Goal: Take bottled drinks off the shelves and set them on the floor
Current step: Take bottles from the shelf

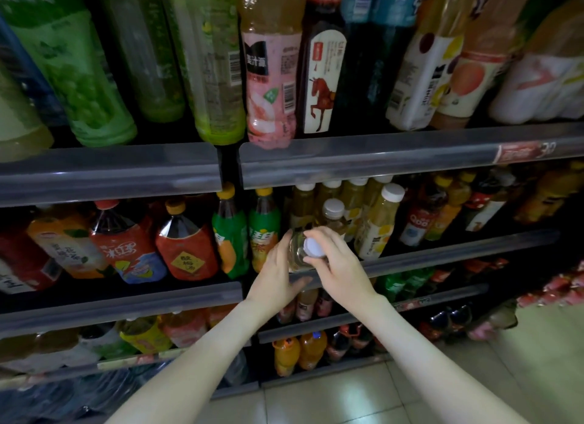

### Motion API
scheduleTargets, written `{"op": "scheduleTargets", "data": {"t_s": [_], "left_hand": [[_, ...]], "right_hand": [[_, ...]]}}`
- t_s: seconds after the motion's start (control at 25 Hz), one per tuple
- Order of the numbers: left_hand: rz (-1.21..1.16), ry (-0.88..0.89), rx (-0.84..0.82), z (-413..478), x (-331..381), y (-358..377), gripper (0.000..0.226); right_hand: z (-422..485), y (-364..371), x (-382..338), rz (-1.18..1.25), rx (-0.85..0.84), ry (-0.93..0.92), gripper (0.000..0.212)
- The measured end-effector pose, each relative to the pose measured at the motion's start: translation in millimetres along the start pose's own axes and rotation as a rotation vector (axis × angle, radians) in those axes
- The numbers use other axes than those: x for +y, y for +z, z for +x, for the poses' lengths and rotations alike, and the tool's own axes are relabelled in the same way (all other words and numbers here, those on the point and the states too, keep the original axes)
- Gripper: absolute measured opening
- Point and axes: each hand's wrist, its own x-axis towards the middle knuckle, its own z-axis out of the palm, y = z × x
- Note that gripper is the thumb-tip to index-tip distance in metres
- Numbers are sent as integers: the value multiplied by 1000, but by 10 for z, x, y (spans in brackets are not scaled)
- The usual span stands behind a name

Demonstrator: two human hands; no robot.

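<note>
A pale yellow drink bottle with a white cap (311, 248) is held in front of the middle shelf's rail (442, 259), tilted toward me. My right hand (339, 265) grips its neck just under the cap. My left hand (279, 273) wraps the bottle's body from the left. Behind them stand several matching white-capped yellow bottles (377, 221) on that shelf. The tiled floor (347, 401) lies below between my forearms.
The top shelf holds large green, pink and dark bottles (271, 73). Big red and green bottles (186, 243) fill the middle shelf's left side. Orange bottles (298, 352) and others sit on the lower shelves. More packaged drinks (562, 294) line the right.
</note>
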Motion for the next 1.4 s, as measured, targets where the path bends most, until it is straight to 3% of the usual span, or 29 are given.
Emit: {"op": "scheduleTargets", "data": {"t_s": [0.12,0.2,0.28,0.36,0.44,0.52,0.68,0.84,1.0,1.12,1.24,1.4], "left_hand": [[12,21,72,129,130,19,77],[8,-38,92,128,246,34,72],[-42,-116,153,111,339,35,71],[-137,-172,203,92,419,7,69],[-251,-232,183,45,509,-41,68],[-284,-298,173,-82,549,-43,64],[-259,-479,249,-532,562,61,57],[-531,-678,355,-948,519,113,59],[-803,-774,412,-1357,487,87,72],[-897,-843,445,-1702,454,-11,65],[-977,-906,492,-2214,370,-210,63],[-1005,-985,584,-3188,218,-701,68]], "right_hand": [[-43,-154,-7,104,23,-27,44],[-82,-313,39,264,-21,73,63],[-129,-404,213,372,67,169,78],[-97,-391,465,323,121,337,80],[26,-278,650,151,29,487,81],[153,-85,743,208,-61,541,81],[298,257,887,357,-5,558,75],[199,224,841,281,128,413,59],[-13,-65,376,367,186,292,66],[-224,-124,-43,557,48,283,60],[-636,295,-435,791,-237,514,49],[-1235,1134,-1155,798,-620,721,53]]}}
